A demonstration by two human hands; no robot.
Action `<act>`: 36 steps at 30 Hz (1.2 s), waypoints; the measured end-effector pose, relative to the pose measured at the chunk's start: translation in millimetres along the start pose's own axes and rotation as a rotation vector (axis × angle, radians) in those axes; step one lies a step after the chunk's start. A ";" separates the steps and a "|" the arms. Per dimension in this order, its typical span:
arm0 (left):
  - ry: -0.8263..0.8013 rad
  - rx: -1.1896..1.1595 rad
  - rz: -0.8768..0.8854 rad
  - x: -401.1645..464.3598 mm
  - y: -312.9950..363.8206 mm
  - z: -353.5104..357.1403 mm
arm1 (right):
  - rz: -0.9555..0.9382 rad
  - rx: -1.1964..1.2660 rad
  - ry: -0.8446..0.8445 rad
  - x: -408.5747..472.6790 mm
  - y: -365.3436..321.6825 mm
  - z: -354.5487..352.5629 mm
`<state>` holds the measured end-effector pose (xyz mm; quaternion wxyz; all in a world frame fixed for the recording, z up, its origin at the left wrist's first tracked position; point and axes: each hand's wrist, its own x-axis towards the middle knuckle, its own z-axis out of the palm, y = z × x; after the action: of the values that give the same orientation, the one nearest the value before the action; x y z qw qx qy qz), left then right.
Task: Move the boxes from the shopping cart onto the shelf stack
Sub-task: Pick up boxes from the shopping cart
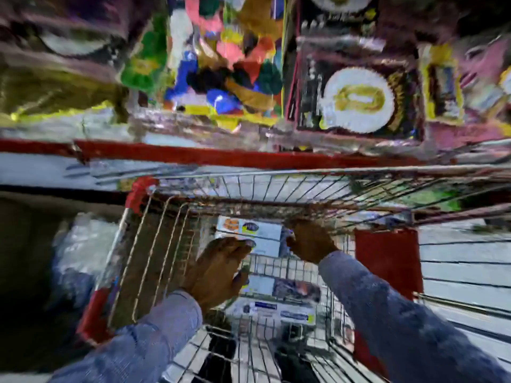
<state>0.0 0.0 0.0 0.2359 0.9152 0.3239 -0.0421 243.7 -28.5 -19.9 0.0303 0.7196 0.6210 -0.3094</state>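
Note:
The wire shopping cart (166, 244) stands below me, against a shelf with a red front edge (221, 157). Two white boxes (262, 230) with orange pictures lie stacked at the cart's far end. My left hand (218, 269) reaches in with fingers stretched, its fingertips touching the left end of the lower box. My right hand (309, 240) is curled around the right end of the same stack. More white boxes (279, 288) lie lower in the cart, nearer to me. The whole view is blurred.
On the shelf stand dark boxes showing a white round dish (359, 100) and a pack of colourful items (221, 64). A red panel (387, 266) hangs on the cart's right side. Wrapped goods (80, 250) sit left of the cart.

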 end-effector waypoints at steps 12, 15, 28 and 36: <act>-0.137 0.136 0.079 53.0 -40.4 82.1 | -0.153 -0.035 -0.158 87.4 55.3 75.0; -0.141 0.177 0.088 64.2 -43.0 92.2 | -0.196 -0.107 -0.184 92.2 58.1 71.5; -0.111 0.225 -0.006 77.5 -40.3 120.9 | -0.191 -0.312 0.096 64.1 53.1 50.1; -0.065 0.190 0.099 56.0 -7.1 56.8 | -0.249 -0.354 0.208 23.0 13.9 -15.1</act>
<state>44.0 10.8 -66.0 0.1602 0.9465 0.2652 -0.0904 263.4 -5.0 -23.6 0.0534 0.6487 0.7493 -0.1216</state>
